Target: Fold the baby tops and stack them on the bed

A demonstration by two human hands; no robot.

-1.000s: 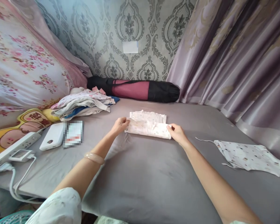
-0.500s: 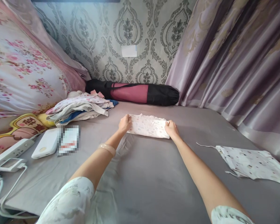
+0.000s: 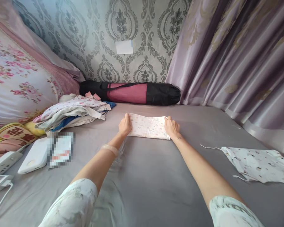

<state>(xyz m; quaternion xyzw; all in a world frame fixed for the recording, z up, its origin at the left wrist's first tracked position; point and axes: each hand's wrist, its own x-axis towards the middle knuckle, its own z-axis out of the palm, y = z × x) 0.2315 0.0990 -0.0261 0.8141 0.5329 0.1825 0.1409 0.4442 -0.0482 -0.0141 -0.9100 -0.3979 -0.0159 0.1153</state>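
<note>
Damask wallpaper (image 3: 147,25) behind, grey bed sheet (image 3: 153,186) below. Gripping a folded white printed cloth (image 3: 148,126) by its 2 ends, near the middle of the sheet, with the fingers of the left hand (image 3: 125,125) clenched on 1 end and those of the right hand (image 3: 172,127) on the other. Farther left, a pile of clothes (image 3: 67,115).

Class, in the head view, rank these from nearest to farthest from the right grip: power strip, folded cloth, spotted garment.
1. Folded cloth: held in the right grip.
2. Spotted garment: right side.
3. Power strip: far left.
</note>
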